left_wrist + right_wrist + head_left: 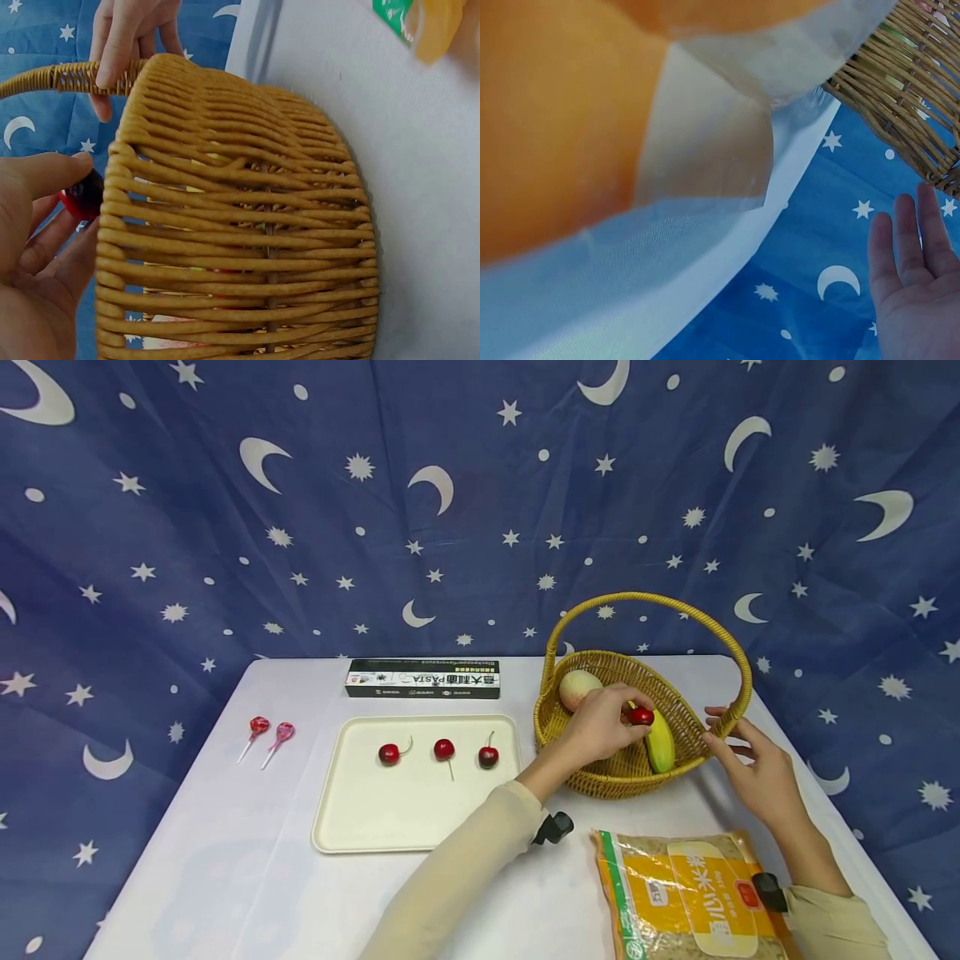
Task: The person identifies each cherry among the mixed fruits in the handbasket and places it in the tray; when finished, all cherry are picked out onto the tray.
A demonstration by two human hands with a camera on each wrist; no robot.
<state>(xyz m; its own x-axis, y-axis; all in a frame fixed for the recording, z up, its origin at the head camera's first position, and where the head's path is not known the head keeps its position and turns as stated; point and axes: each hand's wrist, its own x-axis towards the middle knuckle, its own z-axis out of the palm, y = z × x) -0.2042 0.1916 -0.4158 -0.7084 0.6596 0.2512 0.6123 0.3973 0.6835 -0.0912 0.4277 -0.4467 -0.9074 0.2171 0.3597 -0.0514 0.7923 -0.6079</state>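
My left hand [600, 727] is over the wicker basket [626, 789] and pinches a dark red cherry [642, 716] between thumb and fingers. In the left wrist view, the cherry [81, 196] is beside the basket's rim. At the basket's right side, my right hand [757, 768] holds the base of the arched handle [738, 693], thumb on one side and fingers on the other. A pale round peach-like fruit [577, 687] and a yellow banana-like fruit [661, 745] lie inside the basket. My left hand hides part of the interior.
Three cherries [444, 749] lie on a cream tray [375, 835] left of the basket. Behind it is a black pasta box [422, 679]. Two lollipops [258, 727] lie at the far left. An orange food bag [686, 893] is in front of the basket, under the right forearm.
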